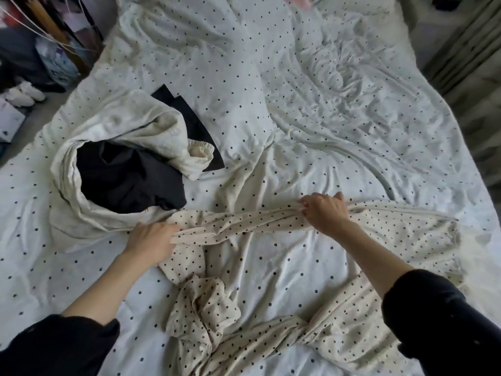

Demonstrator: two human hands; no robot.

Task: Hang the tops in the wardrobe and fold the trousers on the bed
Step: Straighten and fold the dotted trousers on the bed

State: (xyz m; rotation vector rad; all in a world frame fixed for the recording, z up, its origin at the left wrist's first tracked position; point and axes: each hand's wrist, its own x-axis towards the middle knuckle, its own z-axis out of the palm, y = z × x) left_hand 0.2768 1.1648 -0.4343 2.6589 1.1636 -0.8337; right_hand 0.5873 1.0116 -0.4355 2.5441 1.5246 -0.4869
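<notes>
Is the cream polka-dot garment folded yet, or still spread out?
Not folded. The polka-dot garment lies bunched and twisted across the bed; left hand and right hand pinch one stretched band.

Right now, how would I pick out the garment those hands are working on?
Start at the white dotted bed sheet; near its front edge lies a cream polka-dot garment. The left hand and right hand grip a stretched band of it. Unlike the plain cream garment and black garment beside it, it has dense dots.

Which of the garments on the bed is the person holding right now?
The cream dotted garment, stretched between the left hand and right hand. The black garment and the plain cream garment lie untouched in a heap.
</notes>
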